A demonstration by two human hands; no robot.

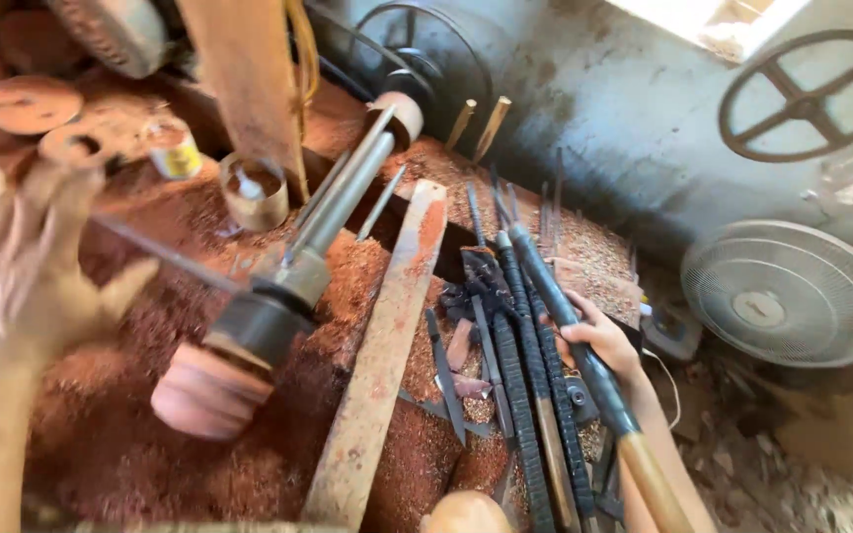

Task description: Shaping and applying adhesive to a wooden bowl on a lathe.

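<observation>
While the reddish wooden workpiece (207, 390) sat on the lathe spindle (293, 286), your left hand (27, 271) was raised beside it, blurred, with fingers spread. Your right hand (599, 341) was closed around a long chisel (570, 336), well apart from the workpiece.

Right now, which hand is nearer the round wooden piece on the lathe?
Left. The left hand is raised, blurred, just left of the wooden piece, not touching it. The right hand is far to its right, gripping a long turning tool beyond the plank.
</observation>
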